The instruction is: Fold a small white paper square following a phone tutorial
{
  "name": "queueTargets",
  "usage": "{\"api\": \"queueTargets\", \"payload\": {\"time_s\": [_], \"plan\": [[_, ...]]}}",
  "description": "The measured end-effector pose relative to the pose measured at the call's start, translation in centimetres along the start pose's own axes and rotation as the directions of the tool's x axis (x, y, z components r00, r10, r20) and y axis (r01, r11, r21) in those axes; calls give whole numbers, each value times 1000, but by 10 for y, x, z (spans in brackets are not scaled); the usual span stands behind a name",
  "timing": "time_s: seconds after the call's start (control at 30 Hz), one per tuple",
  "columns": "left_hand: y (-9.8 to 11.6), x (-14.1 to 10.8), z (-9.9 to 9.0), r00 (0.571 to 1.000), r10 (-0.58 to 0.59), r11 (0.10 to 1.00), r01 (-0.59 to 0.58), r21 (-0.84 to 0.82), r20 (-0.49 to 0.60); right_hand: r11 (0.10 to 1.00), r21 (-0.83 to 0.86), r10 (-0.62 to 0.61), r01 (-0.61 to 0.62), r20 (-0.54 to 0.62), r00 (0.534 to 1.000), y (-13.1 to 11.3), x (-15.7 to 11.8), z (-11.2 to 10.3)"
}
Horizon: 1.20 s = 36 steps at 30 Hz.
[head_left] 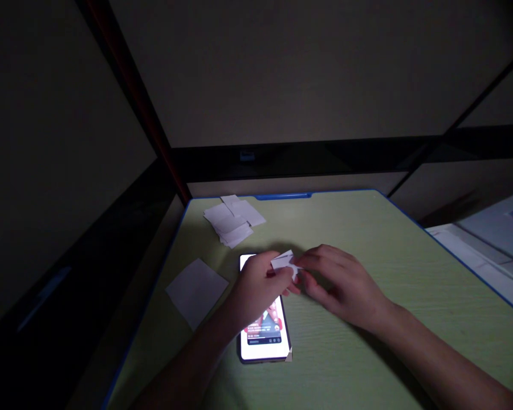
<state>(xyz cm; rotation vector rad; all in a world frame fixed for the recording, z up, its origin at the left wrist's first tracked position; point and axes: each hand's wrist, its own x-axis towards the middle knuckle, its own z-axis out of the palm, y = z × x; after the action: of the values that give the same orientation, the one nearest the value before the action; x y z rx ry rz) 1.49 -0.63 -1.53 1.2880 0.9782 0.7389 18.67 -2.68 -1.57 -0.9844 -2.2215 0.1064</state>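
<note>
A small folded piece of white paper [284,260] is pinched between the thumb and fingers of my left hand [256,285], above the lit phone. My right hand [346,282] reaches in from the right, its thumb and forefinger closed at the right edge of the paper. The phone [263,351] lies face up under my left hand and forearm, which hide much of its bright screen. Left of it, a flat square sheet of white paper [194,290] rests on the table, its lower edge partly behind my left forearm.
A loose pile of white paper pieces [231,219] lies at the far left of the light green table [346,222], which has a blue edge. Panelled walls [282,74] stand behind and to the left. White objects [491,239] sit beyond the right edge.
</note>
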Motion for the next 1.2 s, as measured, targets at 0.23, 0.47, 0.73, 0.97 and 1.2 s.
{"api": "queueTargets", "payload": {"time_s": [0.23, 0.47, 0.73, 0.97, 1.2], "plan": [[-1, 0, -1, 1000, -18, 1000, 18, -14, 14, 1000, -26, -12, 12, -19, 1000, 1, -1, 0], [-4, 1, 1, 998, 60, 996, -59, -60, 24, 999, -16, 39, -40, -28, 999, 0, 0, 2], [-1, -1, 3, 995, 98, 993, -96, -75, 27, 994, 66, 97, -92, -77, 992, -2, 0, 4], [-6, 2, 2, 993, 122, 992, -122, -25, 4, 997, 58, 48, -45, -42, 998, 1, -3, 3], [-5, 0, 1, 996, 84, 996, -84, -3, -18, 999, 15, 49, -49, 34, 998, 0, -1, 0]]}}
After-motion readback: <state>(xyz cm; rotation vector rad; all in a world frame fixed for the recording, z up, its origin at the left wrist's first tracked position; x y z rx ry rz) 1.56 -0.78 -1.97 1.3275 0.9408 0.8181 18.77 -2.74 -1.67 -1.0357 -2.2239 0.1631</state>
